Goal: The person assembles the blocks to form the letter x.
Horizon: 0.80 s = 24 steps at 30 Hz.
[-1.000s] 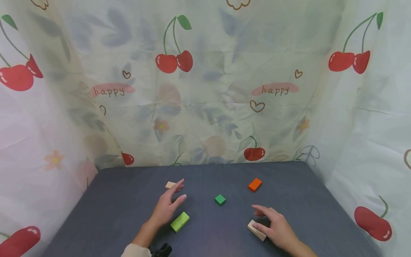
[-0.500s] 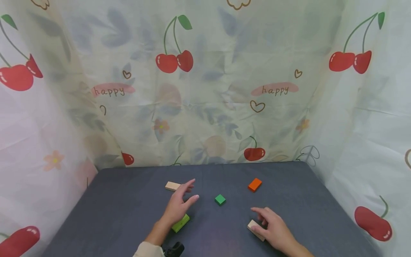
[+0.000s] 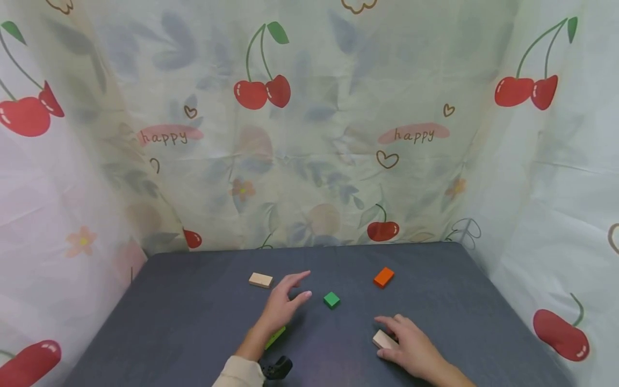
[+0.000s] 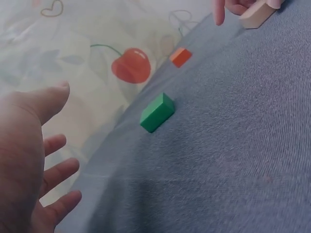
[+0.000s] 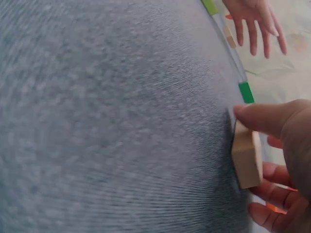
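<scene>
My left hand (image 3: 280, 307) hovers over the dark table, fingers and thumb spread with nothing between them. A small green block (image 3: 331, 300) lies just to the right of its fingertips. In the left wrist view that green block (image 4: 158, 114) is apart from the hand (image 4: 24, 155). On the right, my right hand (image 3: 413, 349) holds a pale wooden block (image 3: 383, 339) low at the cloth. The right wrist view has the thumb on one side of this wooden block (image 5: 247, 155) and fingers on the other.
A lime-green block (image 3: 275, 337) is partly hidden beneath the left forearm. Farther back lie another pale wooden block (image 3: 260, 280) and an orange block (image 3: 384, 277). A black device (image 3: 278, 368) sits at the left wrist. Printed curtains (image 3: 309, 183) enclose the table's back and sides.
The left hand has moved rightward toward the green block, uncovering the far wooden block and covering more of the lime one. The right hand has closed its thumb and fingers about the near wooden block.
</scene>
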{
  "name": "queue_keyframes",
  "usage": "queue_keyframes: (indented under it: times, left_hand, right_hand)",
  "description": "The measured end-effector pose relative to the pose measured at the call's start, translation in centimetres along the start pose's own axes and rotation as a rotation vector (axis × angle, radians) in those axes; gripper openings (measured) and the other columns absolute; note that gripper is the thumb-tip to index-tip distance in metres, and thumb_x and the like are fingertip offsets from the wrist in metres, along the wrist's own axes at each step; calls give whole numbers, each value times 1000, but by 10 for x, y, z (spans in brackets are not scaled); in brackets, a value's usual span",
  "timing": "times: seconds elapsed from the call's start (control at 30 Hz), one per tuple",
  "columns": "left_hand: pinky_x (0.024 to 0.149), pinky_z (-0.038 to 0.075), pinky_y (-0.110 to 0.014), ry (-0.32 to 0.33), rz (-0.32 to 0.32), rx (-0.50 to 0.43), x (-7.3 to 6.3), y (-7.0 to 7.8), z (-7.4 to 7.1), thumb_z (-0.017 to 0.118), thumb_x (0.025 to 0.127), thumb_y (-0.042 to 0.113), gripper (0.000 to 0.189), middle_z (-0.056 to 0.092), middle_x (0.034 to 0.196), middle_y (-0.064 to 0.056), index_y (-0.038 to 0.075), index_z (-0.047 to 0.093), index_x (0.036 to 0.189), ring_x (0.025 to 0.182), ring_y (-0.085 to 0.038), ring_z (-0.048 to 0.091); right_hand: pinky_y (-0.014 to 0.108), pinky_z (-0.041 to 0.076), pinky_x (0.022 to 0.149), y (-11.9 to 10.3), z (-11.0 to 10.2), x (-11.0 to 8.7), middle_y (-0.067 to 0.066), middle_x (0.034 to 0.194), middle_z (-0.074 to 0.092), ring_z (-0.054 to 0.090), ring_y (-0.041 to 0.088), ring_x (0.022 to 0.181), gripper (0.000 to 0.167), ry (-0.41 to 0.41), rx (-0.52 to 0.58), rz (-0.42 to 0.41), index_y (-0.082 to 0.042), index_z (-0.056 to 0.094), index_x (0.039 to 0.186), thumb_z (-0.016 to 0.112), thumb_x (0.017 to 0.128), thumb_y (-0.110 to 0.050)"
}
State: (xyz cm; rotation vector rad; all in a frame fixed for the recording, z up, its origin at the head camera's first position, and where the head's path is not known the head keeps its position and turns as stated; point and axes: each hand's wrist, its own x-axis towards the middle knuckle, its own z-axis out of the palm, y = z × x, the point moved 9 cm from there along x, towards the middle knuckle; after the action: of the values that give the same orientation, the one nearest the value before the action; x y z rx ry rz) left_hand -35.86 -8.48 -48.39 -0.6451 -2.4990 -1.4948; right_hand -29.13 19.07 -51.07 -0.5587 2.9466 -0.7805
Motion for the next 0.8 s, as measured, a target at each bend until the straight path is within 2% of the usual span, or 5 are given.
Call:
queue_keyframes:
  times: [0.17, 0.33, 0.5, 0.8]
  left_hand:
    - [96, 42, -52, -12, -14, 42, 3, -7, 12, 63, 95, 38, 49, 54, 135, -3, 19, 56, 139, 119, -29, 54]
    - [100, 39, -52, -39, -23, 74, 3, -7, 19, 64, 95, 35, 47, 55, 135, -5, 17, 57, 138, 124, -29, 51]
    - [101, 38, -53, -73, -32, 103, 7, -7, 24, 63, 95, 38, 50, 55, 136, -5, 16, 56, 139, 125, -28, 50]
    - [100, 37, -55, -104, -31, 138, 14, -7, 31, 63, 95, 36, 48, 57, 133, -8, 18, 55, 140, 123, -30, 50]
  right_hand:
    - [30, 40, 62, -5, -1, -1, -13, 86, 49, 45, 5, 75, 61, -60, -66, -12, -22, 60, 132, 80, 77, -42]
    - [29, 38, 60, -8, 0, -1, -14, 84, 48, 44, 3, 71, 57, -96, -85, -41, -22, 60, 130, 80, 79, -38]
    - [28, 39, 61, -8, 0, -2, -16, 85, 49, 44, 3, 71, 54, -98, -78, -62, -21, 62, 128, 81, 78, -31]
    - [29, 41, 61, -17, -8, -1, -15, 86, 53, 46, 2, 71, 35, -102, -100, -112, -19, 69, 113, 77, 79, -19]
